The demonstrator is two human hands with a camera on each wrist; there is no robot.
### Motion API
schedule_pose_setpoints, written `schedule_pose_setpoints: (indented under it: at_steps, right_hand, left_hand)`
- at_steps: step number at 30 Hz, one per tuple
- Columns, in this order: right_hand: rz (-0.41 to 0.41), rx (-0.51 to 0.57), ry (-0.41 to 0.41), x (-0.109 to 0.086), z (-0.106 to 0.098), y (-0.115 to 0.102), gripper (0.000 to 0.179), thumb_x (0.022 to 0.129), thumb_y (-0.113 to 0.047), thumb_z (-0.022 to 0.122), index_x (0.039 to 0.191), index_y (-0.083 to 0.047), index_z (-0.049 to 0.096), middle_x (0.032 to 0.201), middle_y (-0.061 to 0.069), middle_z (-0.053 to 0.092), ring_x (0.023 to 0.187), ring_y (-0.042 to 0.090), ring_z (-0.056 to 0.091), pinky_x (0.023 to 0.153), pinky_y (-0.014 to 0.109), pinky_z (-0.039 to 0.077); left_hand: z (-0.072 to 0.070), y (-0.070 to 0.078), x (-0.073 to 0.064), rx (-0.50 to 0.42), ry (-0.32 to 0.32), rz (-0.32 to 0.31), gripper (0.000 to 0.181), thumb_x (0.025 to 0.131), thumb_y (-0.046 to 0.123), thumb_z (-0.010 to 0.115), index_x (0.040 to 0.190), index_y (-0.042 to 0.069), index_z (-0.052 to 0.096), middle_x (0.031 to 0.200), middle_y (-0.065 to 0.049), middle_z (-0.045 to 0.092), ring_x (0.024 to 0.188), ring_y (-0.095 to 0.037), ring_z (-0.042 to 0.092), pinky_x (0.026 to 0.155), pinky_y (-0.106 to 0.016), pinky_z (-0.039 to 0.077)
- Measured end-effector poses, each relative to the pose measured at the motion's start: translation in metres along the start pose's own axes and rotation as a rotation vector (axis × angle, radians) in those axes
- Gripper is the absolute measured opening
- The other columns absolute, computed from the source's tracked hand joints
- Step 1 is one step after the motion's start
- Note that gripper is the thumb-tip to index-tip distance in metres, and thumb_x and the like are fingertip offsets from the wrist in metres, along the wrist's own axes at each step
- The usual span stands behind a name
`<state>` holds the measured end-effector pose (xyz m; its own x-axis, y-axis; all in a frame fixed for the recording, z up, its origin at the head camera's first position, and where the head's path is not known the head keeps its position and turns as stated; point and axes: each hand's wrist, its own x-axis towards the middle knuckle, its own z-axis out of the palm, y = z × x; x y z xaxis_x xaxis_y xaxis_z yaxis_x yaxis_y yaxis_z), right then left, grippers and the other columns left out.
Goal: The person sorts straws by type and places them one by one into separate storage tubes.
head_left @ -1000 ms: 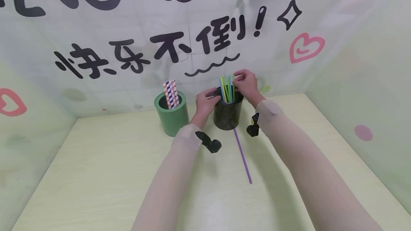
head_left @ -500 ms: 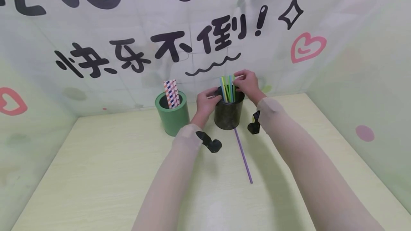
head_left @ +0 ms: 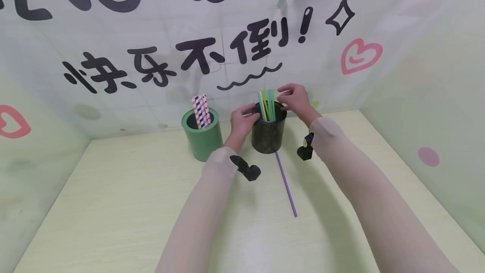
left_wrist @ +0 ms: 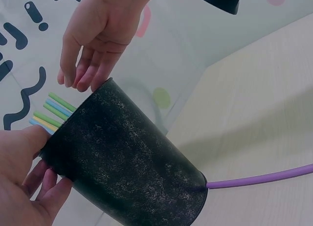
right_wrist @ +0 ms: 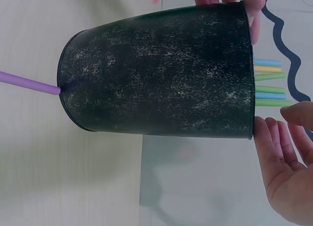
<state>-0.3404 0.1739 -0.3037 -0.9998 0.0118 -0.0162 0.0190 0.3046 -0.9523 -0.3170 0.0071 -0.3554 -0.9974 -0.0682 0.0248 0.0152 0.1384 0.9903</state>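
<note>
A black metal cup [head_left: 267,137] stands upright near the back wall, holding several green, blue and yellow plastic straws [head_left: 267,105]. My left hand [head_left: 241,124] grips its rim from the left, thumb at the top edge and fingers along the side, as the left wrist view shows. At the right rim is my right hand [head_left: 297,99], its fingers loosely bent and nothing held between them. In the right wrist view its thumb [right_wrist: 297,112] overlaps the end of a green straw, and its fingertips are right at the rim. A purple straw [head_left: 286,185] lies on the table, one end at the cup's base.
Left of the black cup stands a green cup [head_left: 205,141] with several patterned paper straws [head_left: 201,112]. Behind both is a printed cloth wall [head_left: 159,24]. The pale wooden table [head_left: 125,205] runs up to it. A black wrist camera [head_left: 247,168] sits on the left sleeve.
My right hand has shifted slightly right, its fingers coming away from the green straw at the rim. The left hand and the cups stay in place.
</note>
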Motion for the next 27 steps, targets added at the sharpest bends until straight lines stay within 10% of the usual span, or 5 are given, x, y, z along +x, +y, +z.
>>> schedule_pose_setpoints:
  at_steps: [14,27]
  right_hand:
    - [-0.025,-0.036,-0.110,-0.030,-0.025,0.030,0.031,0.086,0.001,0.056,0.116,0.008,0.053,0.089,0.015,0.057,0.075,0.016,0.058,0.071,0.042,0.056]
    - [0.045,0.021,-0.104,-0.055,-0.007,0.080,0.032,0.087,0.003,0.051,0.118,0.011,0.051,0.090,0.017,0.060,0.082,0.029,0.060,0.066,0.038,0.057]
  left_hand:
    - [0.001,0.002,-0.002,0.009,0.001,-0.005,0.038,0.084,0.005,0.063,0.122,0.005,0.058,0.119,-0.012,0.057,0.106,-0.023,0.055,0.086,-0.026,0.049]
    - [0.001,0.001,-0.001,0.012,-0.001,-0.012,0.038,0.084,0.006,0.063,0.122,0.007,0.059,0.119,-0.012,0.056,0.105,-0.022,0.055,0.085,-0.026,0.049]
